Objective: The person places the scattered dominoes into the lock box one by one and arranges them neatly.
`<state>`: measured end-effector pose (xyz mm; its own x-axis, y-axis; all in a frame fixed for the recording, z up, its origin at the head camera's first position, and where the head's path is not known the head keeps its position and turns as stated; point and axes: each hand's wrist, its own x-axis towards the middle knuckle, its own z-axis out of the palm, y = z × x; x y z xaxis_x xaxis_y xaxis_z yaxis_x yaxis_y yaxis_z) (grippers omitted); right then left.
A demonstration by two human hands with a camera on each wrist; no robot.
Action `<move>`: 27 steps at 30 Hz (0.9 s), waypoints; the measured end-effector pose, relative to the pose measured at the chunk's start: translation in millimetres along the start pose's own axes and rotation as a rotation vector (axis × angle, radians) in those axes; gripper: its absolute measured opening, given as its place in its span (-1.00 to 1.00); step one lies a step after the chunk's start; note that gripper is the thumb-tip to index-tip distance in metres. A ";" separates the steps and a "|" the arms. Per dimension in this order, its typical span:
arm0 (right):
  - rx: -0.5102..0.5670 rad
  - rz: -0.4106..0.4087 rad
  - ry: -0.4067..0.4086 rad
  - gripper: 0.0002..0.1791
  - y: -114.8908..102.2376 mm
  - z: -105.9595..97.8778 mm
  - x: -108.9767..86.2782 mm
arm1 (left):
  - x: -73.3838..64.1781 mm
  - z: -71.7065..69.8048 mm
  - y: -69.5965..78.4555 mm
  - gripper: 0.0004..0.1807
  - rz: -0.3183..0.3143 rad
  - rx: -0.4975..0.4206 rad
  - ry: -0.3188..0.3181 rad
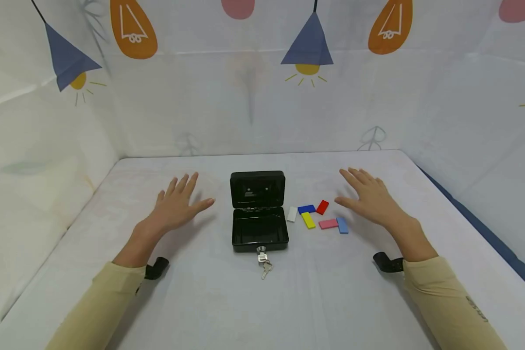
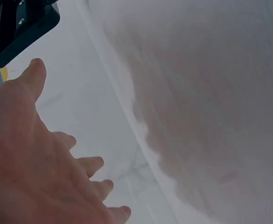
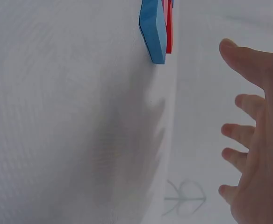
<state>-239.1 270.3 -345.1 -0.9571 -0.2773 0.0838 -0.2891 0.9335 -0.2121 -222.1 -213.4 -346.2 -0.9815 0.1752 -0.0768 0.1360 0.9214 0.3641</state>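
Note:
A small black cash box (image 1: 260, 228) sits at the middle of the table with its lid (image 1: 258, 189) raised and its inside bare. A lock with keys (image 1: 264, 265) is at its front. Several coloured blocks lie to its right: white (image 1: 291, 214), dark blue (image 1: 306, 209), red (image 1: 322, 207), yellow (image 1: 308, 220), pink (image 1: 328, 223) and light blue (image 1: 342, 225). My left hand (image 1: 173, 206), fingers spread, hovers left of the box and holds nothing. On the other side my right hand (image 1: 372, 199) hovers beyond the blocks, fingers straight, also holding nothing.
A white cloth covers the table (image 1: 306, 301). White printed sheets (image 1: 227, 107) hang behind it and along both sides. Each wrist wears a black camera mount, one (image 1: 156, 268) at the left sleeve and one (image 1: 387, 263) at the right.

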 end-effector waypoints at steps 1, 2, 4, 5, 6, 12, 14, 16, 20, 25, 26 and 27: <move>0.001 -0.004 -0.005 -0.06 -0.9 0.5 0.3 | 0.2 0.9 0.9 0.11 0.005 -0.016 -0.003; 0.000 -0.008 -0.007 -0.06 -1.7 1.0 0.5 | 0.4 1.9 2.0 0.12 0.013 -0.031 -0.003; 0.002 -0.015 -0.013 -0.08 -3.1 1.8 0.7 | 0.8 3.5 4.4 0.12 0.027 -0.066 -0.006; 0.001 -0.018 -0.014 -0.08 -4.0 2.2 0.7 | 0.9 4.2 5.8 0.12 0.034 -0.080 -0.006; 0.001 -0.022 -0.015 -0.09 -4.8 2.5 0.7 | 0.7 4.6 7.5 0.13 0.042 -0.093 -0.005; 0.012 -0.027 -0.025 -0.12 -12.0 3.2 0.5 | 0.0 6.5 16.8 0.12 0.092 -0.148 -0.017; 0.025 -0.016 -0.033 -0.11 -14.9 3.4 0.4 | -0.1 7.5 19.5 0.12 0.105 -0.165 -0.030; 0.044 0.005 -0.048 -0.09 -17.7 3.7 0.5 | 0.2 8.8 21.6 0.12 0.116 -0.190 -0.051; 0.082 0.036 -0.075 -0.07 -22.7 4.9 1.5 | 0.7 12.3 25.0 0.13 0.141 -0.264 -0.106; 0.092 0.020 -0.086 -0.10 -25.3 7.4 2.4 | -0.1 15.7 29.7 0.18 0.174 -0.335 -0.157; 0.092 0.017 -0.086 -0.11 -25.5 8.1 2.5 | -0.2 16.3 30.8 0.19 0.179 -0.348 -0.166; 0.094 0.015 -0.088 -0.11 -25.7 8.7 2.5 | -0.2 16.8 31.7 0.19 0.181 -0.360 -0.175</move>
<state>-234.2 243.6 -347.9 -0.9580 -0.2866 -0.0046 -0.2717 0.9132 -0.3036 -215.3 -178.4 -350.2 -0.9044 0.4075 -0.1265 0.2178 0.6959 0.6843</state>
